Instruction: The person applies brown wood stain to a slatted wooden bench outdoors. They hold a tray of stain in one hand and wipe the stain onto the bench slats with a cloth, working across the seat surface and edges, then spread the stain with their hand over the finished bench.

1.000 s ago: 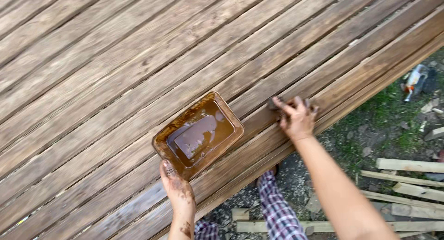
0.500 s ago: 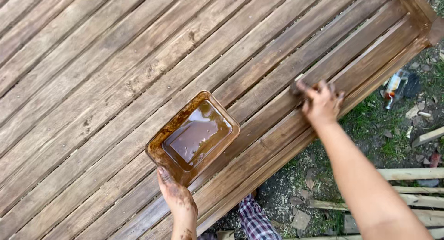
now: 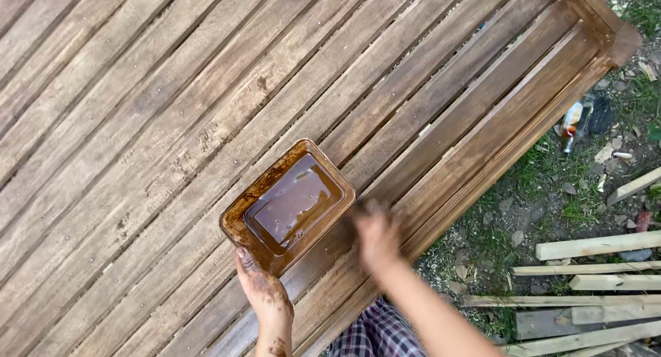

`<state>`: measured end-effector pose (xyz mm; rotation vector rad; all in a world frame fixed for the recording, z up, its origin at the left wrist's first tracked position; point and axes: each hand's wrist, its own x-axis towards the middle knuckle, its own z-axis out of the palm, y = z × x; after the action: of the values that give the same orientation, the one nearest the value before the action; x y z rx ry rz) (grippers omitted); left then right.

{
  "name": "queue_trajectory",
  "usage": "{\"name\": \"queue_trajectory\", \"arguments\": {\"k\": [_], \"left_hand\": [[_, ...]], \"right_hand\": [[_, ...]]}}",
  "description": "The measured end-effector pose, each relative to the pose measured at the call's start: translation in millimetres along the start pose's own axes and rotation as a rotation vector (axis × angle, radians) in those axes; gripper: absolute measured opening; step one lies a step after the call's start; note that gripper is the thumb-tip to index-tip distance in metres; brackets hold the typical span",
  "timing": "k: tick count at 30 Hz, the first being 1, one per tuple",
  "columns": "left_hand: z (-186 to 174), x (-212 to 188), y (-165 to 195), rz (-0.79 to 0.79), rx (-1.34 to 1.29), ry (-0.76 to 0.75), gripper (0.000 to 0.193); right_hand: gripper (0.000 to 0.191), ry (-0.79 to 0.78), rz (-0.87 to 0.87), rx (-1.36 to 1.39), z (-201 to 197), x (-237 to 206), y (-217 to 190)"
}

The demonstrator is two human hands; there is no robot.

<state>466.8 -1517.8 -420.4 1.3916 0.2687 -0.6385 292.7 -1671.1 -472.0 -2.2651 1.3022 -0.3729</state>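
Note:
A rectangular tray (image 3: 237, 219) half full of dark brown liquid rests on a slatted wooden surface (image 3: 138, 123). My left hand (image 3: 263, 294), smeared brown, grips the tray's near rim with the thumb on its edge. My right hand (image 3: 376, 236) is blurred by motion just right of the tray, low over the darker, wet-looking slats. A small dark cloth (image 3: 372, 207) shows at its fingertips, too blurred to see clearly.
The slatted frame's corner (image 3: 616, 37) lies at the upper right. Past its edge is bare ground with grass and stones, a small bottle (image 3: 570, 126), and several loose wooden battens (image 3: 592, 247). My plaid trouser leg (image 3: 379, 335) shows at the bottom.
My right hand has swept from the slats at the right back toward the tray and is now blurred beside it. The view has shifted. My left hand keeps hold of the tray.

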Motion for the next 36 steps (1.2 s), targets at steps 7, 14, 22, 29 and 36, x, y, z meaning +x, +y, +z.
{"name": "queue_trajectory", "arguments": {"k": [7, 14, 22, 29, 36], "left_hand": [[35, 18, 6, 0.158, 0.228, -0.132, 0.058], [143, 13, 5, -0.018, 0.208, -0.073, 0.051], [217, 3, -91, -0.049, -0.009, -0.093, 0.056], [290, -15, -142, 0.21, -0.785, -0.864, 0.063], [349, -40, -122, -0.269, -0.238, 0.079, 0.054]], "right_hand": [[0.094, -0.699, -0.495, -0.308, -3, 0, -29], [0.082, -0.173, -0.188, -0.476, -135, 156, 138], [0.06, 0.107, 0.064, -0.471, -231, 306, 280], [0.06, 0.147, 0.062, -0.701, -259, 383, 331], [0.021, 0.209, 0.054, -0.319, -229, 342, 333]]}}
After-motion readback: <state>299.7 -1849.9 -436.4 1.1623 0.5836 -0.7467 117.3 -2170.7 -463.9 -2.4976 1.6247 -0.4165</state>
